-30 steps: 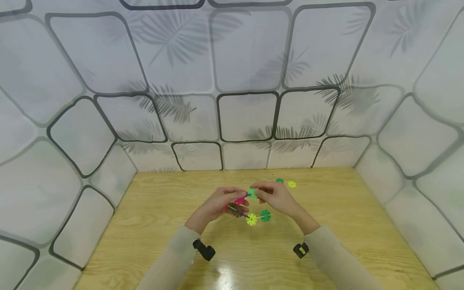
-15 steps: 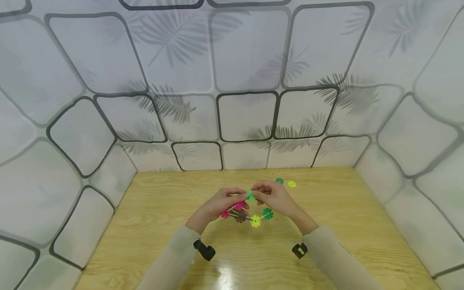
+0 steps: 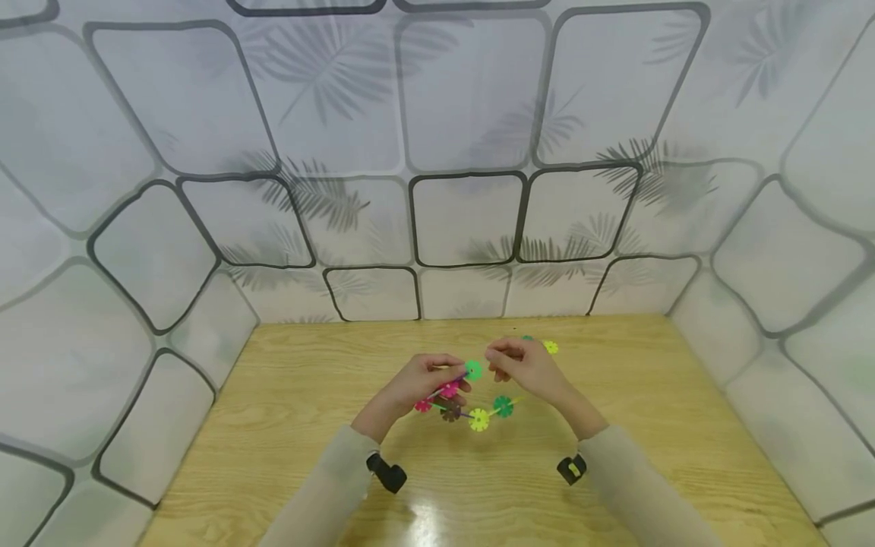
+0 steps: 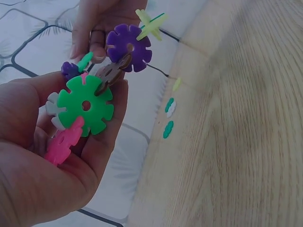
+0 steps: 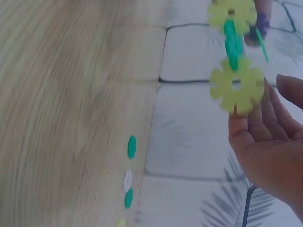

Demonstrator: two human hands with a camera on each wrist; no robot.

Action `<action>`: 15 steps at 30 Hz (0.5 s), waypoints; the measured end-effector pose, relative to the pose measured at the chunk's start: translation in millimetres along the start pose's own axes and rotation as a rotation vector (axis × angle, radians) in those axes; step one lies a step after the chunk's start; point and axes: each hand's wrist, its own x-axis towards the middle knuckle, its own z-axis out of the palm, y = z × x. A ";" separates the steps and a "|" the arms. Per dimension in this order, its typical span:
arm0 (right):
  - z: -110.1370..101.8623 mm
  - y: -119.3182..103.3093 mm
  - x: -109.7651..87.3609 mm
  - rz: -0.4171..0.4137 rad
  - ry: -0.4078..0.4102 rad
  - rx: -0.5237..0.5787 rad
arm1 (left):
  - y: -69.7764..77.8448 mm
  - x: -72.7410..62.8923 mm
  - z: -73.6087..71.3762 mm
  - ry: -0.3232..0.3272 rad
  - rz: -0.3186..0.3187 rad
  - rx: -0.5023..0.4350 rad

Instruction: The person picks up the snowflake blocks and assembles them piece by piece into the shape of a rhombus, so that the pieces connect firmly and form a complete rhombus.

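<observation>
A chain of slotted plastic snowflake discs curves between the hands. In the head view its light green disc, pink disc, brown disc and yellow disc show. My left hand grips the chain; in the left wrist view a green disc, a pink disc and a grey-white one lie between its thumb and fingers. Apart from the light green disc, my right hand has its fingers loosely bent, and no piece shows in them. The right wrist view has a yellow disc of the chain overlapping its fingertips.
Loose discs lie near the table's far edge: a yellow disc, a white disc and a green disc among them. Patterned fabric walls enclose the wooden table at the back and sides.
My right hand has let go of the light green disc and moved a little right. The left hand keeps its hold, while the chain's lower part has swung out slightly.
</observation>
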 end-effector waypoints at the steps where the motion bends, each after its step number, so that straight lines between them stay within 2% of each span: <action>1: -3.4 2.4 0.6 0.005 0.025 -0.013 | -0.9 0.2 -0.5 0.004 0.002 -0.001; 5: -18.9 13.7 1.8 0.021 0.107 -0.055 | -4.3 0.8 -2.6 0.019 0.005 -0.015; 15: -53.6 57.6 3.5 0.140 0.244 -0.185 | -5.0 -2.0 -5.2 0.027 0.009 -0.032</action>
